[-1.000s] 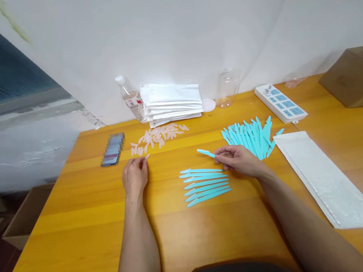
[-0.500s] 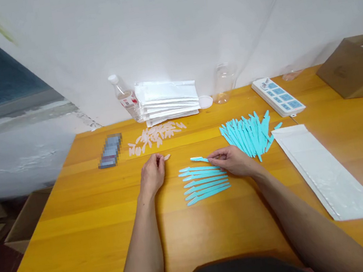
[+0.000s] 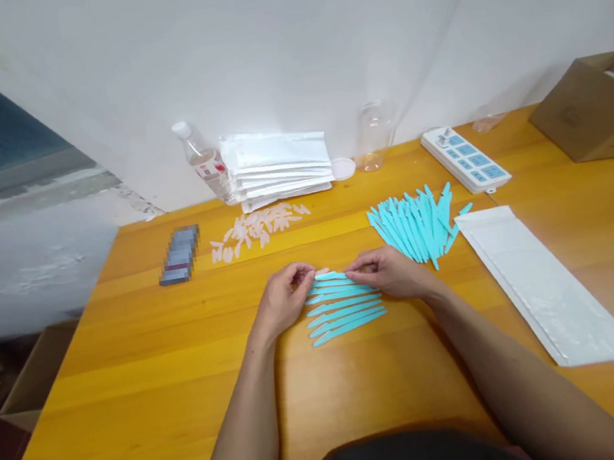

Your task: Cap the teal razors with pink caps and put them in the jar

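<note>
Pinched between the right hand (image 3: 389, 273) and left hand (image 3: 286, 301), a teal blade stick (image 3: 331, 276) is held just above the laid row (image 3: 344, 313); light, stiff plastic, probably best gripped at its ends.

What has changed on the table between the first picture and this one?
The left hand carried a small pink cap rightward from near the pink pile; the right hand brought its teal stick down leftward, so both meet above the laid-out row. The teal heap and white mailer stayed put.
</note>
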